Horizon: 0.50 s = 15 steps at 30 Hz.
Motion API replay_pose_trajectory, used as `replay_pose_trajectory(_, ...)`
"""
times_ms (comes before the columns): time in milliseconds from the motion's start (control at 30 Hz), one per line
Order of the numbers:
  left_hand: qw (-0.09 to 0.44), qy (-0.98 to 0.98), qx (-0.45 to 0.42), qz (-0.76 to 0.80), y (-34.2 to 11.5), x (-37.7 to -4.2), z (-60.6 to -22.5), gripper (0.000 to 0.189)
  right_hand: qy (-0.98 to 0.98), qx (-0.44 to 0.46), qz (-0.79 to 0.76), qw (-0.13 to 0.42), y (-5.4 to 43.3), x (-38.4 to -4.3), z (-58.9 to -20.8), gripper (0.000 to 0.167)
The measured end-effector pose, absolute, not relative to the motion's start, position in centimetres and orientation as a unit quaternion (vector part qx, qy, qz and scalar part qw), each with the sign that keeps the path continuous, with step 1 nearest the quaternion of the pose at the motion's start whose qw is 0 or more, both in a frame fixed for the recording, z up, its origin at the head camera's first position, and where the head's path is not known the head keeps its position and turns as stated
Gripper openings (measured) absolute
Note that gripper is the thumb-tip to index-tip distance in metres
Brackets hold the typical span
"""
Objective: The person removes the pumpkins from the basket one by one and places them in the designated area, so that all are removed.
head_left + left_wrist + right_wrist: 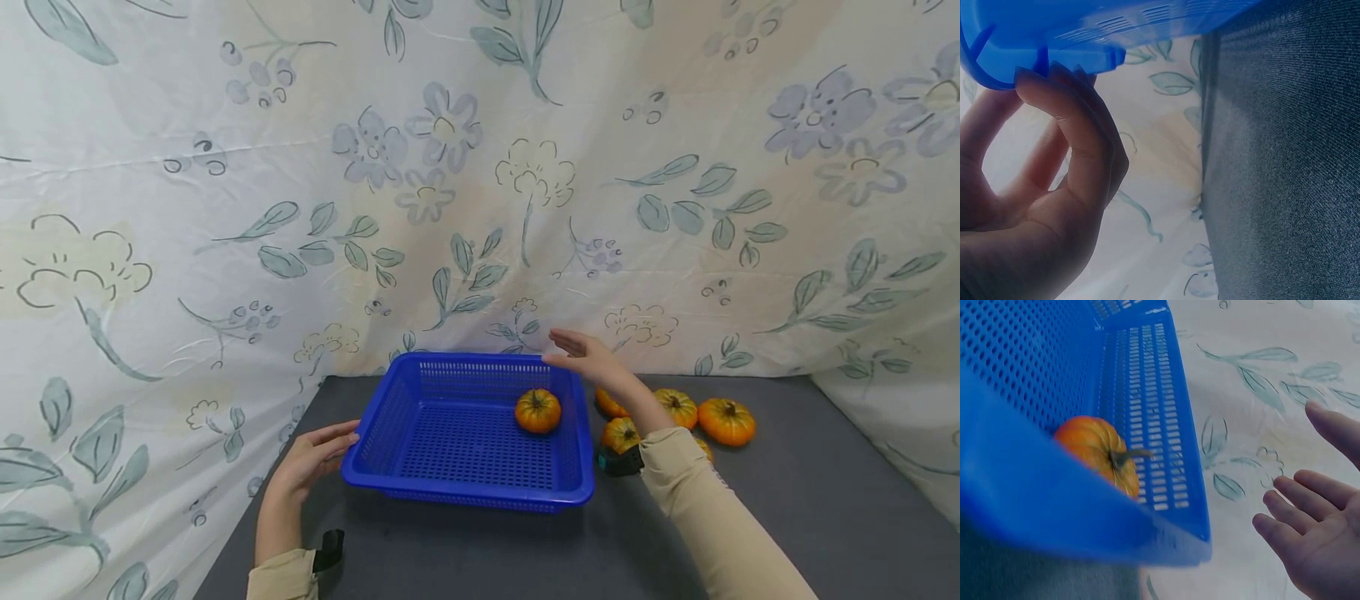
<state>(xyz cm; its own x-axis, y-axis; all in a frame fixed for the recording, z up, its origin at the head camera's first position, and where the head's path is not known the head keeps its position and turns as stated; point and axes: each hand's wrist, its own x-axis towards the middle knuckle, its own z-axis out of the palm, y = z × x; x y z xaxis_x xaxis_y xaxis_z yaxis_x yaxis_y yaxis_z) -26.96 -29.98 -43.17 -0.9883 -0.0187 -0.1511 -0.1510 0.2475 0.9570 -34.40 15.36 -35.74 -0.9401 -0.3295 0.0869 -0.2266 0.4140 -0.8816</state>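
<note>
A blue plastic basket [480, 454] with perforated sides stands on the dark table, holding one small orange pumpkin [537, 411] near its right side. My left hand [311, 457] grips the rim at the left end; in the left wrist view its bent fingers [1075, 125] reach up under the blue edge. Beyond the back right corner is my right hand [592, 360], fingers extended and nothing in it. The right wrist view shows that hand [1313, 534] apart from the basket wall, palm visible, with the pumpkin's stem [1132, 455] pointing towards it.
Several more pumpkins [726, 422] lie on the table [810, 492] right of the basket, partly hidden by my right forearm. A floral cloth [480, 208] hangs behind the table and along its left side.
</note>
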Motion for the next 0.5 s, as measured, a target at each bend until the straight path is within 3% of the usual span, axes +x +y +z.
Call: replay_pose_trajectory(500,0.058,0.783,-0.056,0.617,-30.0,-27.0,-43.0,0.058,0.838,-0.131,-0.523,0.083,11.8,-35.9,-37.3,0.071)
